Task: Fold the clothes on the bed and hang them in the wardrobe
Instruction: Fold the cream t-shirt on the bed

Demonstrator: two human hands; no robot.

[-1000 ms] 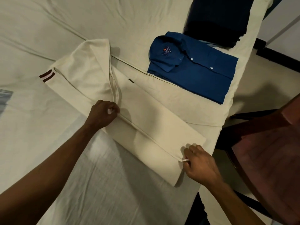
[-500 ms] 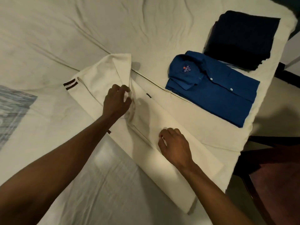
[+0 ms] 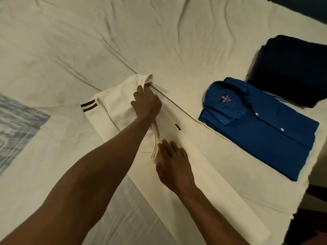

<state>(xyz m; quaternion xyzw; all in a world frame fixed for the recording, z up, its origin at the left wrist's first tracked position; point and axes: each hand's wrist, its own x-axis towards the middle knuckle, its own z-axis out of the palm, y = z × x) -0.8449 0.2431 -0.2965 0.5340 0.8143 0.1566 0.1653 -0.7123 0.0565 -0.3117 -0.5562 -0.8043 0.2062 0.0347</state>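
Note:
A cream polo shirt [image 3: 198, 167] with two dark stripes on its sleeve cuff lies partly folded across the bed [image 3: 88, 41]. My left hand [image 3: 146, 103] grips the cloth at the collar end, fingers curled into it. My right hand [image 3: 173, 165] lies flat on the shirt's middle with straight fingers, pressing beside a raised fold. A folded blue button shirt [image 3: 261, 128] lies to the right, and a folded dark navy garment [image 3: 290, 71] lies behind it.
A grey-blue patterned cloth [image 3: 16, 124] shows at the left edge. The bed's right edge drops to a dark floor and dark wooden furniture [image 3: 311, 223] at the lower right.
My left hand moved up from the shirt's middle to the collar end. My right hand left the hem corner and moved up onto the shirt's middle. The camera shifted left.

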